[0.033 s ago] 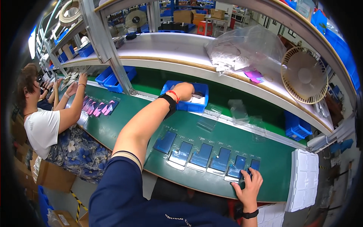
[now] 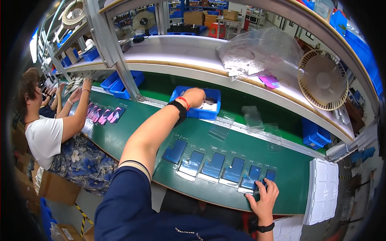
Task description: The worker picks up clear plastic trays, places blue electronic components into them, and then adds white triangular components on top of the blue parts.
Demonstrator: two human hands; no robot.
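Note:
My left hand (image 2: 194,97) reaches down into a blue plastic bin (image 2: 207,114) at the back of the green bench. The bin holds white and dark flat pieces, and its contents hide my left fingertips. At the front right, my right hand (image 2: 264,199) has its thumb and fingers apart. Its fingertips touch or hover over the rightmost flat blue rectangular panel (image 2: 270,175), partly covering it. Beside that panel lies another blue panel (image 2: 251,176) with a clear plastic edge. Several similar panels, such as one blue panel (image 2: 214,164), lie in a slanting row to the left.
Clear plastic sheets (image 2: 220,130) lie behind the row. White trays (image 2: 321,190) stand at the bench's right end. Over the bench runs a shelf (image 2: 173,48) with a clear bag (image 2: 257,52) and a fan (image 2: 323,80). A co-worker (image 2: 52,128) sits at the left.

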